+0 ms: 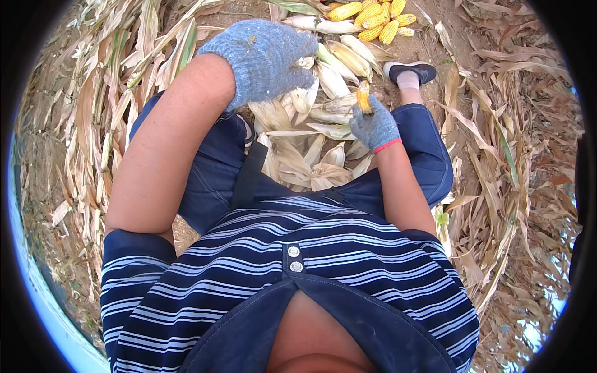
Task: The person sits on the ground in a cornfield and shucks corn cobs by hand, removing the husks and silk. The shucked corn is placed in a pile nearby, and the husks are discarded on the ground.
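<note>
My left hand (261, 63), in a blue-grey knit glove, is raised over the heap of corn. Pale husk shows at its fingertips, but whether the fingers grip it is hidden. My right hand (375, 123), in a matching glove with a red cuff edge, holds a husked yellow corn ear (363, 97) upright between thumb and fingers. Between my legs lie several ears still in dry husks (347, 58), along with loose pale husks (298, 158).
Beyond the heap, bare yellow ears (373, 18) are piled on brown soil (433, 42). Dry corn stalks and leaves (135, 56) cover the ground at left, with more dry leaves (494, 135) at right. My shoe (413, 72) rests beside the unhusked ears.
</note>
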A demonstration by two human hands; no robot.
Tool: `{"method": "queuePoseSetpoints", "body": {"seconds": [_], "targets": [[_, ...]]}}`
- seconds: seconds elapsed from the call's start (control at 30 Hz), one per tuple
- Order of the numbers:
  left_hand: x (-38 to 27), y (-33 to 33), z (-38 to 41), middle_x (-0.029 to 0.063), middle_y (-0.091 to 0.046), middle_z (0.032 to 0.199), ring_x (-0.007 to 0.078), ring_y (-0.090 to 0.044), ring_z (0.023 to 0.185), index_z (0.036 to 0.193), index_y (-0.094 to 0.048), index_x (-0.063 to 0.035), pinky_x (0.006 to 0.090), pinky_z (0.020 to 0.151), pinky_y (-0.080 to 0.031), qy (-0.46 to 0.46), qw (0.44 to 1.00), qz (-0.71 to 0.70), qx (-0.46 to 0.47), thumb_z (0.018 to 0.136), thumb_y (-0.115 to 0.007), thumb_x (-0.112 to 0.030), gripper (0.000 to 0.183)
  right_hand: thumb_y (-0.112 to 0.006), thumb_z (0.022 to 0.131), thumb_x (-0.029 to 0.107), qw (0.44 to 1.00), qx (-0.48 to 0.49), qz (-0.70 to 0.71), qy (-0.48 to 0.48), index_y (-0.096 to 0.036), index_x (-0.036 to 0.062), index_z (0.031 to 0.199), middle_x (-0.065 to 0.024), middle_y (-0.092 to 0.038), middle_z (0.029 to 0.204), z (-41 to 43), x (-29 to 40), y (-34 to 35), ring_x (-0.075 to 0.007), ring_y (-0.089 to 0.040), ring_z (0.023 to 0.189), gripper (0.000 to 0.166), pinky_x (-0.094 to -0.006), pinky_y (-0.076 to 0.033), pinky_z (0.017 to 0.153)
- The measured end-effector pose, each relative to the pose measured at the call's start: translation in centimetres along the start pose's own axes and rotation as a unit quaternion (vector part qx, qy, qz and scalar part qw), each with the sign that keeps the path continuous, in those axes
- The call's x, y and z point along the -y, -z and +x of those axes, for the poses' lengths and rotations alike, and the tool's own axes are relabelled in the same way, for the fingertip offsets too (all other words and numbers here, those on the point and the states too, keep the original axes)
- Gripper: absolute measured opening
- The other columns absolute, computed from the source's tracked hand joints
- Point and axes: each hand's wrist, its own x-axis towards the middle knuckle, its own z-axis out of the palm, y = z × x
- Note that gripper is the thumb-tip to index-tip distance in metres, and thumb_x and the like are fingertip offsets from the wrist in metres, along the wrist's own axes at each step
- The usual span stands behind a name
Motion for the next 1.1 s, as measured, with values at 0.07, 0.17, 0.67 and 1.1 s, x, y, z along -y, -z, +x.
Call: {"method": "queuePoseSetpoints", "body": {"seconds": [0.07, 0.17, 0.67, 1.1], "targets": [[0.2, -0.6, 0.0, 0.0167, -0.066, 0.118, 0.0354, -0.063, 0.108, 0.128, -0.061, -0.0126, 0.0435, 0.094, -0.05, 0.0, 1.0, -0.009, 0.0, 0.091, -0.063, -0.041, 0.047, -0.058, 0.097, 0.04, 0.985, 0.071, -0.024, 0.154, -0.054, 0.0094, 0.128, -0.0109, -0.058, 0.128, -0.5, 4.6, -2.4, -0.0259, -0.055, 0.118, 0.044, -0.0417, -0.044, 0.098], [0.1, -0.8, 0.0, 0.0172, -0.067, 0.115, 0.0355, -0.064, 0.106, 0.127, -0.061, -0.0117, 0.0436, 0.093, -0.05, -0.007, 1.0, -0.003, 0.002, 0.091, -0.063, -0.04, 0.045, -0.056, 0.1, 0.027, 0.94, 0.078, -0.044, 0.329, -0.047, 0.0089, 0.138, -0.0162, -0.053, 0.138, -1.5, 9.6, -5.4, -0.0296, -0.055, 0.123, 0.043, -0.0429, -0.049, 0.099], [0.5, -1.6, -0.1, 0.0192, -0.067, 0.114, 0.0384, -0.062, 0.107, 0.124, -0.064, -0.0083, 0.045, 0.092, -0.05, -0.021, 0.999, -0.029, 0.014, 0.087, -0.07, -0.034, 0.046, -0.052, 0.098, 0.031, 0.681, -0.119, -0.718, 0.075, -0.063, 0.0103, 0.112, -0.0091, -0.066, 0.104, 13.2, -0.8, 13.1, -0.0218, -0.064, 0.091, 0.028, -0.0352, -0.052, 0.078], [1.0, -1.7, 2.0, 0.0194, -0.066, 0.106, 0.0378, -0.064, 0.098, 0.126, -0.061, -0.0052, 0.0442, 0.087, -0.05, -0.023, 0.998, -0.047, 0.03, 0.083, -0.071, -0.029, 0.05, -0.052, 0.097, 0.047, 0.992, -0.123, 0.031, -0.011, -0.046, 0.0188, 0.14, -0.007, -0.049, 0.142, 24.4, -6.9, 14.1, -0.0327, -0.046, 0.13, 0.052, -0.0454, -0.04, 0.107]]}}
